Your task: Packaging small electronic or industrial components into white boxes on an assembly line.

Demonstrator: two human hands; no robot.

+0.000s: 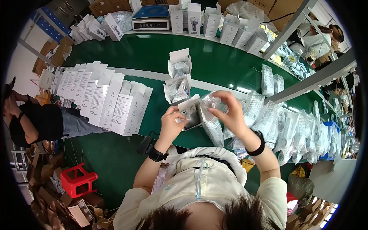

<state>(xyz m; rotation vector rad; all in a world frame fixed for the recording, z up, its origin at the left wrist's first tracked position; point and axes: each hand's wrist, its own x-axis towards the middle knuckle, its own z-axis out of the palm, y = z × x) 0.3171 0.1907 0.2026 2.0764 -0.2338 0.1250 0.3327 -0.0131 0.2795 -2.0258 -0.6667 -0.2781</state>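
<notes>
An open white carton [194,122] stands at the table's near edge, its top flap raised and clear plastic showing inside. My left hand [171,122] is closed on the carton's left side, with a bit of clear plastic by the fingertips. Thumb and fingers of my right hand [232,117] pinch the upper end of a clear bubble-wrap bag [212,128], which slants down just right of the carton. The bag's contents are hard to make out. Right behind the carton, two more open white cartons [177,90] hold plastic-wrapped items.
Rows of tall white boxes [122,111] stand to the left. Many bubble-wrapped packages [264,119] line the right side of the green table [151,50]. A metal post [306,88] crosses at right. Another person [38,122] is at far left, near a red stool [78,180].
</notes>
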